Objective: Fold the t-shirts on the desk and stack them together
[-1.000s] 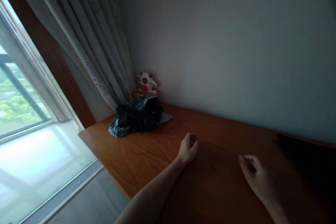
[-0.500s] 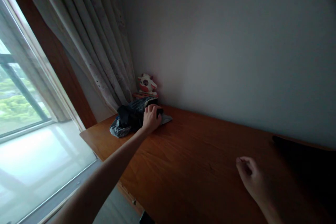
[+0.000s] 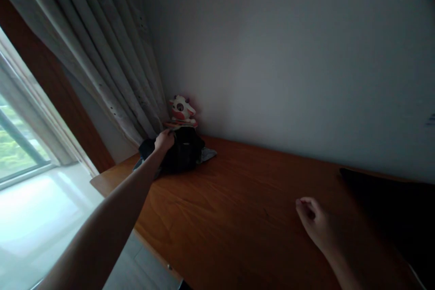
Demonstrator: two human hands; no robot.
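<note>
A heap of dark cloth (image 3: 185,154) lies at the far left of the brown wooden table (image 3: 238,199), with a grey piece sticking out on its right. My left hand (image 3: 165,140) reaches to the top left of the heap, its fingers closed on the dark cloth. Over the right part of the table is my right hand (image 3: 314,219), fingers curled in with thumb and fingertips together; nothing shows in it.
Behind the heap stands a white and red cow figure (image 3: 182,108). A curtain (image 3: 112,54) and a window (image 3: 20,145) are on the left. A black object (image 3: 394,208) lies at the table's right side, near the wall.
My left hand has moved left across the heap, and the dark cloth now spreads further right over the grey piece. My right hand keeps its curled shape. The view has shifted slightly.
</note>
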